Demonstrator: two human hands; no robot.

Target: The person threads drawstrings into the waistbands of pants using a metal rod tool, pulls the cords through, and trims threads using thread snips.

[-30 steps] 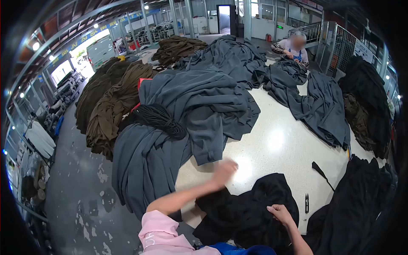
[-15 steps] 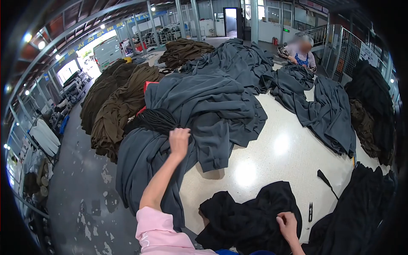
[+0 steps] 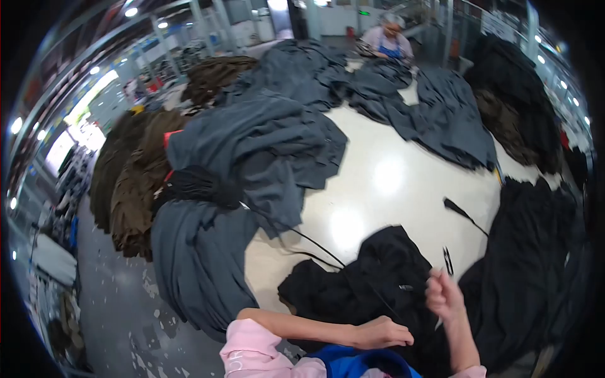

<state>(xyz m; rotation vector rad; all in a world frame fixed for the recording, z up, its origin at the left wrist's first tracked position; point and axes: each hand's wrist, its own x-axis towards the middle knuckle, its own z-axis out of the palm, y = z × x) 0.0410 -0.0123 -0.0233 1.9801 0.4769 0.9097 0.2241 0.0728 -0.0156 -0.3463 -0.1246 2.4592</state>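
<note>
A black garment (image 3: pixel 378 258) lies bunched on the table in front of me. Above its near part, my left hand (image 3: pixel 381 332) is closed on a thin black cord (image 3: pixel 315 242). The cord trails back over the garment toward a bundle of black cords (image 3: pixel 200 187) on the grey cloth. My right hand (image 3: pixel 445 295) is raised over the garment's right side, fingers curled together and slightly blurred; what they hold, if anything, is hidden. Just beyond it lie small black thread snips (image 3: pixel 448 260).
Grey garments (image 3: pixel 252 135) are heaped across the pale table (image 3: pixel 391 176), with brown cloth (image 3: pixel 135 189) at left. More black garments (image 3: pixel 523 264) lie at right. A black tasselled cord (image 3: pixel 459 208) rests on the table. A co-worker (image 3: pixel 387 41) sits at the far side.
My left hand has come back from the cord bundle to my front, drawing a black cord along. My right hand has lifted from the black garment. The view has shifted right and down.
</note>
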